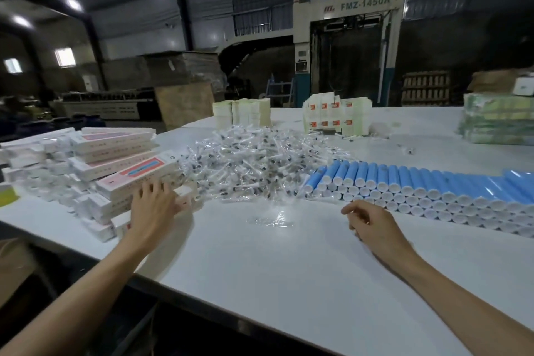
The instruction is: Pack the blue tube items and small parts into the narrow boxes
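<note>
From the head view, a white bench [289, 269] carries everything. The left hand [154, 205] lies with straight, spread fingers on a heap of narrow boxes [115, 153], white with pink faces, piled along the bench's left edge. The right hand [372, 225] hovers low over the bare middle of the bench, fingers loosely curled and holding nothing. Just beyond it, blue tubes [419, 179] with white caps lie stacked in rows toward the right edge. Between the boxes and the tubes sits a mound of small parts [260, 159] in clear wrappers. Stacks of flat cartons [242, 115] stand near the far edge.
</note>
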Demonstrator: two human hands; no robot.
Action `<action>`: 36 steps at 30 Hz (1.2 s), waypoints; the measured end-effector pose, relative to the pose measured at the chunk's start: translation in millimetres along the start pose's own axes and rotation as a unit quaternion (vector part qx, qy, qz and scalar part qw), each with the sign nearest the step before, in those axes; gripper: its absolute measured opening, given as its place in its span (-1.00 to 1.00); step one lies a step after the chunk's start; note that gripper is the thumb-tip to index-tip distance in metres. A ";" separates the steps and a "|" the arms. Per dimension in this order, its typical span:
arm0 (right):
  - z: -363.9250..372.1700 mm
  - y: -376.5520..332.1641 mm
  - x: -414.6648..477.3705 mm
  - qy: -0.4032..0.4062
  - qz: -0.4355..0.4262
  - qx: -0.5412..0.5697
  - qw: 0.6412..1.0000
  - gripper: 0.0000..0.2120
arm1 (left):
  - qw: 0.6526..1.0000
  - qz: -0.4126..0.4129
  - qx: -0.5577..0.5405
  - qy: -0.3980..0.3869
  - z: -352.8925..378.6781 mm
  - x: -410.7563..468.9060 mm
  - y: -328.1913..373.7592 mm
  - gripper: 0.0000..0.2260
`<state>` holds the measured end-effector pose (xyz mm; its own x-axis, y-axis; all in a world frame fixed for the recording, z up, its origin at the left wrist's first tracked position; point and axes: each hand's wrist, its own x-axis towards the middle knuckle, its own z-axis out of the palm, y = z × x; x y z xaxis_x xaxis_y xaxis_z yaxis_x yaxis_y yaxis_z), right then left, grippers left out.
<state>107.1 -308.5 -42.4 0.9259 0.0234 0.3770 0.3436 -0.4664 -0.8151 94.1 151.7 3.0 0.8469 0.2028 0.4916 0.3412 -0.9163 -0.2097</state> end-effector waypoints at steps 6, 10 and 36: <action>-0.6 -2.4 -0.1 0.043 0.018 0.039 0.998 -0.76 | 0.947 0.067 -0.313 0.007 -55.1 11.7 60.8 -0.67; -9.3 -2.6 7.0 0.097 0.044 0.026 0.994 -0.81 | 0.832 0.104 -0.543 -0.052 -93.9 17.5 133.1 -0.69; -234.9 36.8 73.7 0.082 0.278 -0.570 0.769 -0.87 | 0.495 0.050 -0.842 -0.210 -79.7 -20.9 283.4 -0.57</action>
<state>151.3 -531.6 58.7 0.8155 -0.5280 0.2369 -0.5454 -0.8382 0.0091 140.5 -139.7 0.6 0.9559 -0.1428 0.2565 -0.2347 0.1531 0.9599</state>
